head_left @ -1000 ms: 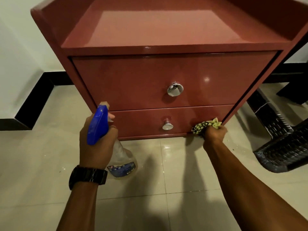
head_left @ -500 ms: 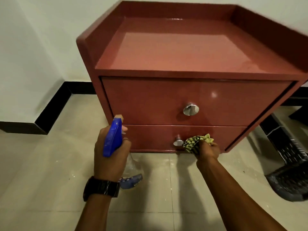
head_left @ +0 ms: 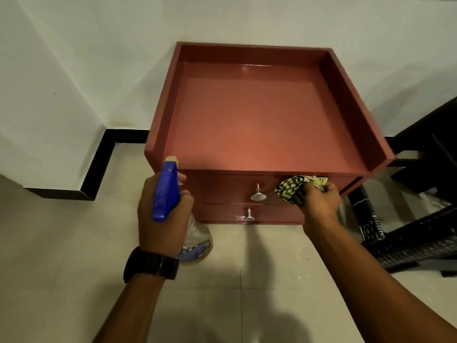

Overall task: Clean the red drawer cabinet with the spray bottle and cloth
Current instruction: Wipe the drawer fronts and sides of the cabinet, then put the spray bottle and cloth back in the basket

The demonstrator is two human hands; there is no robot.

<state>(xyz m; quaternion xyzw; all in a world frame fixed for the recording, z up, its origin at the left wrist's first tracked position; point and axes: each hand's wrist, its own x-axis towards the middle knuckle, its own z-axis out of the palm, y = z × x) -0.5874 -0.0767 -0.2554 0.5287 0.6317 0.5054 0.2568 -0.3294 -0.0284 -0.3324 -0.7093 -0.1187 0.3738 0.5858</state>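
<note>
Pale floor tiles [head_left: 61,256] and white wall [head_left: 74,58] with black skirting [head_left: 99,167] behind; stood against that wall, red drawer cabinet [head_left: 257,120], glossy, with raised rim round three sides of its top, two drawer fronts, each with a chrome knob [head_left: 258,195]. Left hand [head_left: 163,216], wristwatch [head_left: 152,263] below it, gripped spray bottle [head_left: 170,194] in front of cabinet's left front corner: blue trigger head, clear body, blue label too blurred to read. Right hand [head_left: 319,204] clutched bunched yellow-and-black checked cloth [head_left: 296,188] against upper drawer front, right of its knob. Dark woven furniture [head_left: 408,233] beside cabinet on right
</note>
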